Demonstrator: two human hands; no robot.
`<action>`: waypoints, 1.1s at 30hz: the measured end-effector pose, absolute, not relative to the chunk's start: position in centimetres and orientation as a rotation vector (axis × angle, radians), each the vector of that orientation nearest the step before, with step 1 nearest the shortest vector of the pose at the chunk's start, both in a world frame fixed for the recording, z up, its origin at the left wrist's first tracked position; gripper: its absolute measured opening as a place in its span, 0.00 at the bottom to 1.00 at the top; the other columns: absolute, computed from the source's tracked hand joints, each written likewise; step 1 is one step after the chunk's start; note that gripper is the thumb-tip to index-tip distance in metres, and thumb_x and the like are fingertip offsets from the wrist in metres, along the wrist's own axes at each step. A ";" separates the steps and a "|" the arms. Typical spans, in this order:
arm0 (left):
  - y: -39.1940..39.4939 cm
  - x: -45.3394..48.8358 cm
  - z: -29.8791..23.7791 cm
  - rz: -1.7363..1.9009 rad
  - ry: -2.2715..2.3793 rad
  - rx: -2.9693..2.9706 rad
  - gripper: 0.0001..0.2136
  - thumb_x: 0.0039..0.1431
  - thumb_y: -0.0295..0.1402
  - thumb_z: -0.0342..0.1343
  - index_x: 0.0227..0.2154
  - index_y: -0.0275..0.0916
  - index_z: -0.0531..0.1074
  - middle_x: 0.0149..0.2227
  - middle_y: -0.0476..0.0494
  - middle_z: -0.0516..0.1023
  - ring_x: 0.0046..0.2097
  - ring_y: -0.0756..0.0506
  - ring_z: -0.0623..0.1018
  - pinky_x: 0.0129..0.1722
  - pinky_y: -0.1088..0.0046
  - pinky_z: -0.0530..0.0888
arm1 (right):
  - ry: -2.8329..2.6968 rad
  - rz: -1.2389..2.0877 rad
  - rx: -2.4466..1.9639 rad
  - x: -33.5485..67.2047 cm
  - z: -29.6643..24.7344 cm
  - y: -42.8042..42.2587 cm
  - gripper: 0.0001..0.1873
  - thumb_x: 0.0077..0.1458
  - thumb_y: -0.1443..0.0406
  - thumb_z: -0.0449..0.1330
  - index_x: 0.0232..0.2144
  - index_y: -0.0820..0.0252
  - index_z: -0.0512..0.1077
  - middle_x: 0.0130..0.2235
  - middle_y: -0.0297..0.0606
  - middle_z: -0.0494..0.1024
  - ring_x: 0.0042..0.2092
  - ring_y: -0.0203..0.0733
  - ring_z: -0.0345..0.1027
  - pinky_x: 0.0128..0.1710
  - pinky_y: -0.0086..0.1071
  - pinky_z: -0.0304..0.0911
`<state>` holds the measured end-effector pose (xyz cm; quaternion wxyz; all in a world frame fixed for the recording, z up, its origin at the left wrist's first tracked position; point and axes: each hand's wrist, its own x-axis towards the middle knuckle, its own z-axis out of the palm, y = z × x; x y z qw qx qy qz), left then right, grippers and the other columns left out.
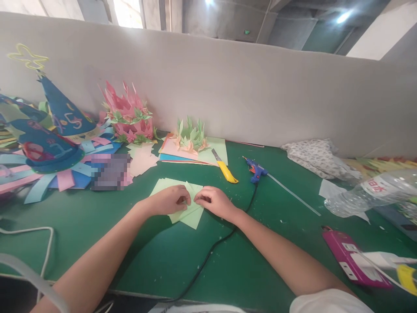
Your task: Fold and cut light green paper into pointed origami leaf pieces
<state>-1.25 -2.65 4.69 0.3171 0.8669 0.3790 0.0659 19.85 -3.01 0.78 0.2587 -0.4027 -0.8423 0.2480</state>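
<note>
Both my hands rest on a small stack of light green paper squares [190, 216] in the middle of the green table [146, 252]. My left hand [171, 200] pinches a fold of the top green sheet with curled fingers. My right hand [213, 201] pinches the same sheet from the other side, fingertips almost touching the left ones. The part of the sheet under the fingers is hidden.
A yellow utility knife [225, 167] and a blue glue gun [256, 170] with a black cord lie behind my hands. Paper flowers [128, 115], blue cone hats [63, 111] and paper strips fill the left. A plastic bottle [374, 191], cloth [317, 158] and pink power strip [353, 258] sit right.
</note>
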 end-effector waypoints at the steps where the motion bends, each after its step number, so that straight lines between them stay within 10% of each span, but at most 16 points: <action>1: -2.6 -1.3 4.6 0.173 0.992 2.282 0.09 0.51 0.30 0.48 0.33 0.40 0.71 0.35 0.45 0.69 0.30 0.49 0.69 0.30 0.75 0.66 | -2.281 0.675 -1.089 19.9 0.7 -3.0 0.05 0.53 0.66 0.58 0.29 0.58 0.74 0.25 0.32 0.68 0.29 0.34 0.61 0.29 0.26 0.55; 33: -2.4 -1.4 4.8 0.196 0.947 2.158 0.07 0.52 0.33 0.52 0.31 0.39 0.72 0.46 0.45 0.64 0.30 0.52 0.71 0.33 0.73 0.69 | -2.211 0.736 -1.170 19.8 0.5 -2.4 0.01 0.49 0.66 0.62 0.28 0.57 0.74 0.25 0.30 0.67 0.27 0.31 0.60 0.27 0.25 0.54</action>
